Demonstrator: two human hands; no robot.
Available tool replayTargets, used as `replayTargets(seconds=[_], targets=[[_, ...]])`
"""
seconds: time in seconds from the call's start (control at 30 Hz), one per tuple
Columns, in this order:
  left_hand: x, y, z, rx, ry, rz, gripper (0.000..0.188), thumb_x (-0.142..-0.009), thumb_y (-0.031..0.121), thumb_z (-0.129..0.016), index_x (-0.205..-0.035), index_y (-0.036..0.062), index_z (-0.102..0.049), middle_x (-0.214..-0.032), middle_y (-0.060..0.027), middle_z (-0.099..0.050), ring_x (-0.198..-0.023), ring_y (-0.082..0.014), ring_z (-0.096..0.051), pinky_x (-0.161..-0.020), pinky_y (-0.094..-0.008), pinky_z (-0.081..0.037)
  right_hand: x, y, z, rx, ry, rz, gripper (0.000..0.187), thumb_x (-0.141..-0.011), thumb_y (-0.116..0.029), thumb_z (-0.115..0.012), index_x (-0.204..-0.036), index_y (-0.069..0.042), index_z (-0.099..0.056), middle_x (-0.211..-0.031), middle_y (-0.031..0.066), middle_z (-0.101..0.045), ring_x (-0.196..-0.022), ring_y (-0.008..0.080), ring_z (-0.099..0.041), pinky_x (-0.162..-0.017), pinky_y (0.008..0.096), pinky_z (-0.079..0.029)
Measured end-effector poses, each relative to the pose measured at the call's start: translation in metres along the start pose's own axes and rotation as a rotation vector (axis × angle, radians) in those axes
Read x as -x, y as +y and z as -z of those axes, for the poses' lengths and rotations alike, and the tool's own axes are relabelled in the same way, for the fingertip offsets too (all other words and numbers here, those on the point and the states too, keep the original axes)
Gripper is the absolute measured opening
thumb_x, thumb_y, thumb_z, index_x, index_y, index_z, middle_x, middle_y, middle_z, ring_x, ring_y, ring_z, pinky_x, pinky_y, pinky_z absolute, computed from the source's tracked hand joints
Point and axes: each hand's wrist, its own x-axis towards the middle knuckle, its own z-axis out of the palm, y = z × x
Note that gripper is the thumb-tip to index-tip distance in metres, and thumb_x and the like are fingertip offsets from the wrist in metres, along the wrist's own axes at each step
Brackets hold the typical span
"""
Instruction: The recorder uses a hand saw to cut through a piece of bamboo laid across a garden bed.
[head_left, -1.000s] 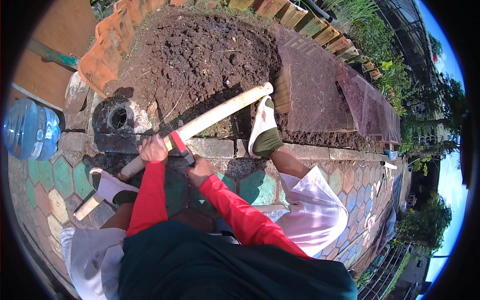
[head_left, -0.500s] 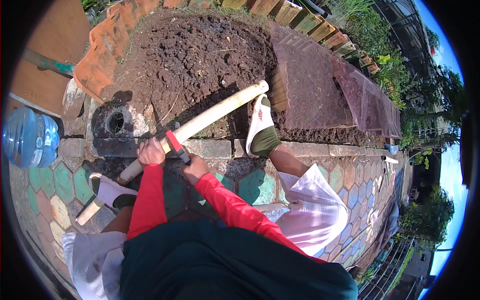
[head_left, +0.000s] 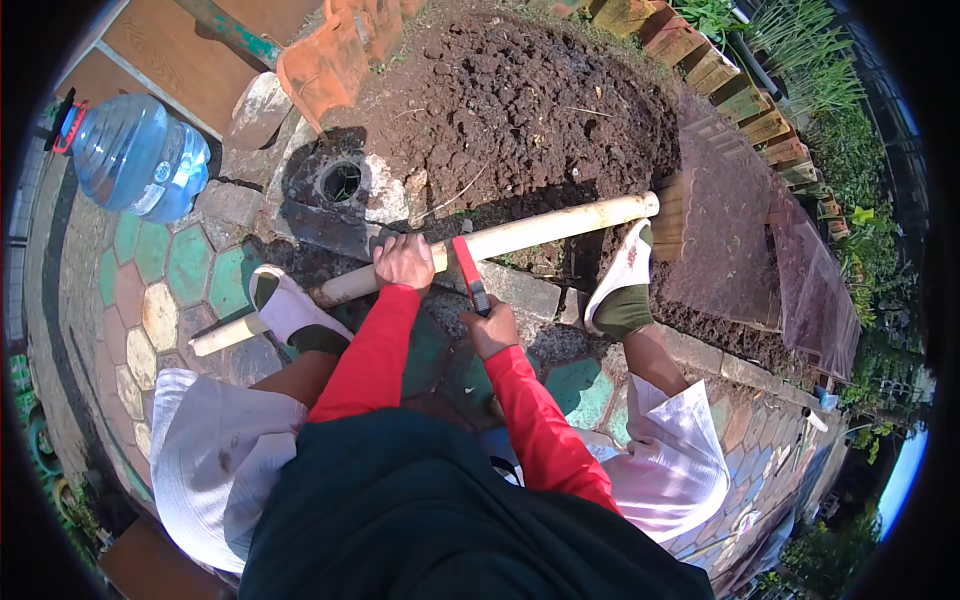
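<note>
A long pale pole (head_left: 555, 222) lies slantwise across the stone kerb, its far right end by my right slipper (head_left: 622, 268). My left hand (head_left: 405, 262) is closed round it, pressing from above. My right hand (head_left: 492, 330) grips the dark handle of a hand tool with a flat red blade (head_left: 465, 260). That blade crosses the pole just right of my left hand; its exact kind and edge are unclear. Beyond my left slipper (head_left: 290, 303) a pale length (head_left: 225, 334) sticks out, roughly in line with the pole; the slipper hides whether they join.
Loose dark soil (head_left: 540, 110) fills a bed behind the kerb, edged with orange tiles (head_left: 320, 70). Mesh netting (head_left: 735, 220) covers its right part. A round drain hole (head_left: 342, 181) and a big blue water bottle (head_left: 140, 160) are at left. Hexagonal pavers (head_left: 190, 268) lie underfoot.
The whole view has turned, so the scene sits farther right and more of the left side shows. Both hands keep their holds, and the red blade still lies across the pole.
</note>
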Motion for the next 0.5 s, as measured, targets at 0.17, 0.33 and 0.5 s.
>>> replayTargets(seconds=[0.17, 0.33, 0.5], targets=[[-0.003, -0.004, -0.004, 0.006, -0.048, 0.033, 0.03, -0.086, 0.028, -0.042, -0.081, 0.0065, -0.063, -0.087, -0.0093, -0.063, -0.086, -0.0266, -0.056, -0.077, -0.0421, -0.04, 0.011, 0.008, 0.007, -0.053, -0.033, 0.052, 0.028, -0.067, -0.018, -0.065, -0.085, 0.002, -0.059, -0.059, 0.0139, -0.055, -0.056, 0.0237, -0.054, -0.056, 0.036, -0.042], [-0.002, -0.003, 0.001, 0.039, 0.057, 0.0, 0.028, -0.084, 0.026, -0.044, -0.077, 0.0069, -0.063, -0.084, -0.0083, -0.063, -0.083, -0.0253, -0.057, -0.075, -0.04, -0.04, 0.063, 0.03, 0.024, 0.066, -0.001, 0.023, 0.03, -0.067, -0.019, -0.066, -0.087, 0.002, -0.06, -0.061, 0.0132, -0.056, -0.055, 0.0233, -0.052, -0.055, 0.0346, -0.042], [-0.003, 0.0, 0.001, 0.063, 0.02, 0.023, 0.027, -0.084, 0.026, -0.045, -0.076, 0.0074, -0.062, -0.082, -0.0077, -0.063, -0.082, -0.0251, -0.057, -0.075, -0.0401, -0.04, -0.008, 0.003, -0.001, 0.059, -0.011, 0.016, 0.014, -0.067, -0.01, -0.064, -0.075, -0.001, -0.057, -0.059, 0.0009, -0.049, -0.056, 0.0112, -0.045, -0.053, 0.0271, -0.037]])
